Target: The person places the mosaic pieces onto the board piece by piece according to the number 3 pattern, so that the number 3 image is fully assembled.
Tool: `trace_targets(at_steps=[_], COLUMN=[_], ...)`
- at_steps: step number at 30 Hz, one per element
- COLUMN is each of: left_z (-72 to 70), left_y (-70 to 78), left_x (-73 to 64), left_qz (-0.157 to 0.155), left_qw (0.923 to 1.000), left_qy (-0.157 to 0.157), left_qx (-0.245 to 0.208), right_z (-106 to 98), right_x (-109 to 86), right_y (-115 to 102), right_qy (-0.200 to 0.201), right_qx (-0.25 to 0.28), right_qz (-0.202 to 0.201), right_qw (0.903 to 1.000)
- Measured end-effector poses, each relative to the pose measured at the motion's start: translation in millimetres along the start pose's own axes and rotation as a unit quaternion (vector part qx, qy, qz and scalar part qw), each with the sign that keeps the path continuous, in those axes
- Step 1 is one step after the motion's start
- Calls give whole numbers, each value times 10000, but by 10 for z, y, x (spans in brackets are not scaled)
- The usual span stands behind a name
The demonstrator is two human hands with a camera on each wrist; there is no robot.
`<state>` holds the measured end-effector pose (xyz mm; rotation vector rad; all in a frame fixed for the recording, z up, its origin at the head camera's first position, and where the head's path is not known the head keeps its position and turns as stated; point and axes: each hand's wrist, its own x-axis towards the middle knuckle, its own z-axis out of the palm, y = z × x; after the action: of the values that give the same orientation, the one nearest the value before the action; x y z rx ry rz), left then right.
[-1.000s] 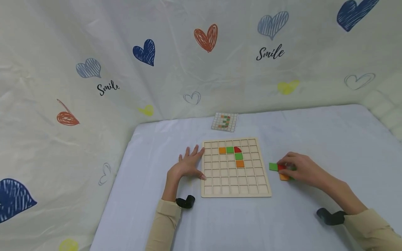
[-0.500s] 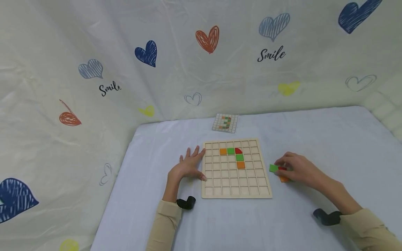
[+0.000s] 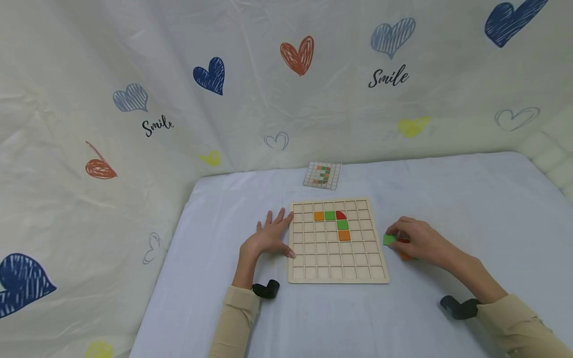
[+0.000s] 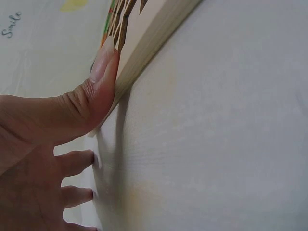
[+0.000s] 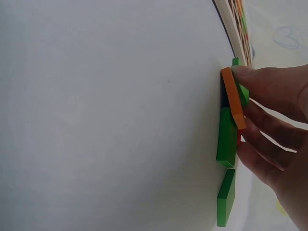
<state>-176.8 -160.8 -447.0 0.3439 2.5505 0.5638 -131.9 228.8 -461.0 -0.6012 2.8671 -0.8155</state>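
Observation:
A square wooden grid board [image 3: 329,258] lies on the table with orange, green and red tiles set in its cells. My left hand [image 3: 266,238] rests with spread fingers at the board's left edge, its thumb [image 4: 103,67] touching the rim in the left wrist view. Right of the board, my right hand [image 3: 418,241] pinches a green tile [image 3: 388,239] between thumb and fingers. Close under that hand are an orange tile [image 5: 233,98], a second green tile [image 5: 226,139] and a third green tile [image 5: 224,199]. A red tile [image 3: 404,240] is mostly hidden by the fingers.
Behind the board lies a small pattern card [image 3: 322,175] printed with a grid and coloured squares. A white cloth covers the table [image 3: 340,318]. A curtain [image 3: 246,99] with printed hearts hangs at the back and left.
My right hand has moved a little left, from over the clustered tiles to the green tile at their left end, and now pinches it. The left hand stays at the board.

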Motion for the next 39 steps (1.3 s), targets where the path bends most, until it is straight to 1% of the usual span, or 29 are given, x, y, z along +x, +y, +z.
trace_targets(at_steps=[10,14,18,22,25,28,32,39], left_z=[4,6,18,12,7,-1,-14,-3], left_y=[-4,-6,-14,-10,-10,-5,5,6], left_x=[0,-4,0,2,11,10,-3,-3], left_qz=[15,-8,-21,0,21,18,-8,-44], left_qw=[10000,10000,10000,10000,10000,10000,10000,10000], left_qy=[0,-23,-23,-10,14,16,0,13], left_qx=[-6,-4,-14,-11,-12,-15,-31,-42], right_z=[12,29,47,60,61,54,37,38], right_x=[-5,1,16,30,35,40,42,65], right_y=[-3,8,33,51,48,29,-13,-85], right_qy=[123,404,725,883,941,1019,1086,1014], right_qx=[151,57,-100,-75,-27,-19,42,256], right_qz=[-60,-320,-655,-901,-996,-1030,-969,-701], right_qw=[9998,9987,9952,9920,9906,9894,9893,9920])
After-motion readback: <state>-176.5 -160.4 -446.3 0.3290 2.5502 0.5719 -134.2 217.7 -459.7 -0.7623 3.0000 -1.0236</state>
